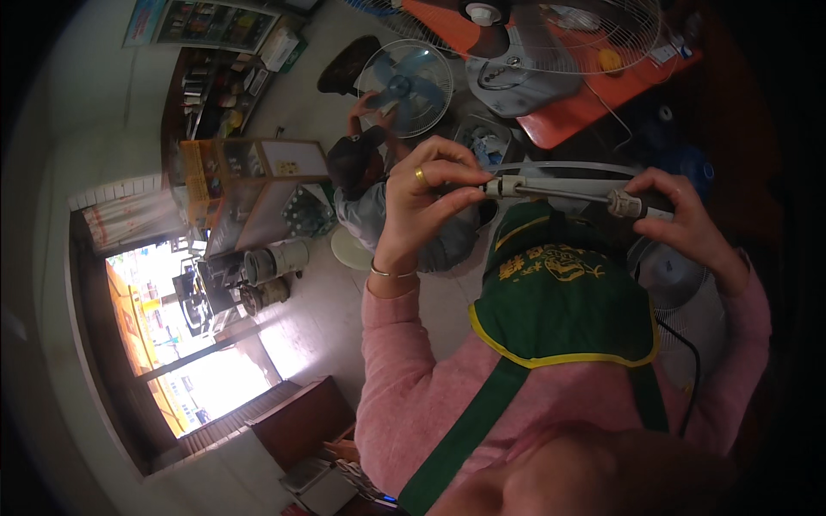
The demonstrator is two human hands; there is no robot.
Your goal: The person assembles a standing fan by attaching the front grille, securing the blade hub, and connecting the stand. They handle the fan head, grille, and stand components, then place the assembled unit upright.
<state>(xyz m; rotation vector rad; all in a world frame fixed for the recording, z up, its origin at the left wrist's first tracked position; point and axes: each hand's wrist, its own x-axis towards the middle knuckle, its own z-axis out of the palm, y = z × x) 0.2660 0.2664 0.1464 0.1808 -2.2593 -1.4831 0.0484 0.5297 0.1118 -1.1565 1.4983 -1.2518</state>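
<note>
My left hand (430,193) is closed in a pinch, thumb and fingers on the dark end of a pale cylindrical fitting (506,187). From that fitting a thin metal rod (564,196) runs right to a second, ribbed pale fitting (623,204). My right hand (688,219) grips this second fitting between thumb and fingers. Just above the rod a pale, narrow curved strip or tube (559,165) spans between the hands; how its ends attach cannot be made out. The assembly is held up nearly level in front of my green apron (559,301).
A co-worker in a dark cap (354,159) sits ahead, hands at a fan with blue blades (400,86). An orange table (555,125) at upper right bears a grey fan base (520,77). A bin (483,142) stands below it. Cabinets (249,168) and a bright doorway (198,335) are at left.
</note>
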